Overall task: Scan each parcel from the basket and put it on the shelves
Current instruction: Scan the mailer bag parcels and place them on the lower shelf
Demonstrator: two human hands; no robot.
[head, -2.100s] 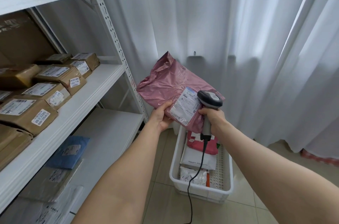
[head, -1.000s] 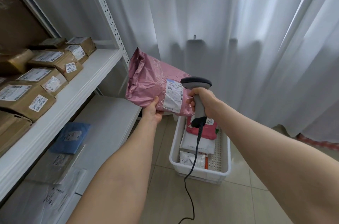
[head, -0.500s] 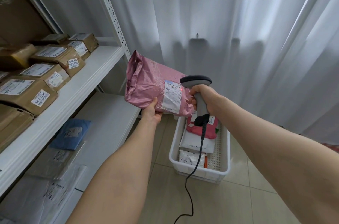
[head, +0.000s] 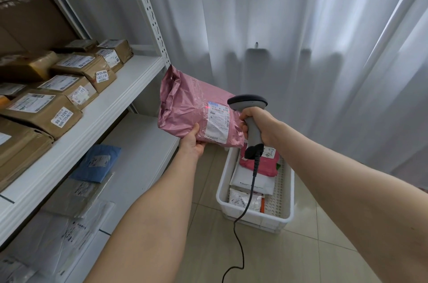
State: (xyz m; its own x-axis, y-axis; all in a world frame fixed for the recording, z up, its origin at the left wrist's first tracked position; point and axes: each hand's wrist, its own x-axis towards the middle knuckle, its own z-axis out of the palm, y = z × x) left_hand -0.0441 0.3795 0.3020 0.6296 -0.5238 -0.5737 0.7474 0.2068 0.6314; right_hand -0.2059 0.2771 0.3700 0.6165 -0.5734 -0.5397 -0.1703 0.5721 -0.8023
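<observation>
My left hand (head: 193,142) grips the lower edge of a pink plastic parcel (head: 185,106) held up in front of me, its white label (head: 217,124) facing me. My right hand (head: 253,120) is wrapped around the handle of a grey corded scanner (head: 249,104), whose head points at the label from the right. A red dot of light shows at the label's top left corner. Below, a white basket (head: 280,219) on the floor holds a red-pink parcel (head: 264,165) and several white ones. White shelves (head: 111,106) stand at the left.
Several brown boxes (head: 44,111) fill the middle shelf's left part. The lower shelf (head: 139,146) carries a blue bag (head: 97,163) and grey bags. White curtains (head: 301,39) hang behind. The scanner cable (head: 240,224) trails to the tiled floor.
I lowered the parcel toward the shelves' side and turned the scanner's head onto the label. A red scan dot now shows on the label.
</observation>
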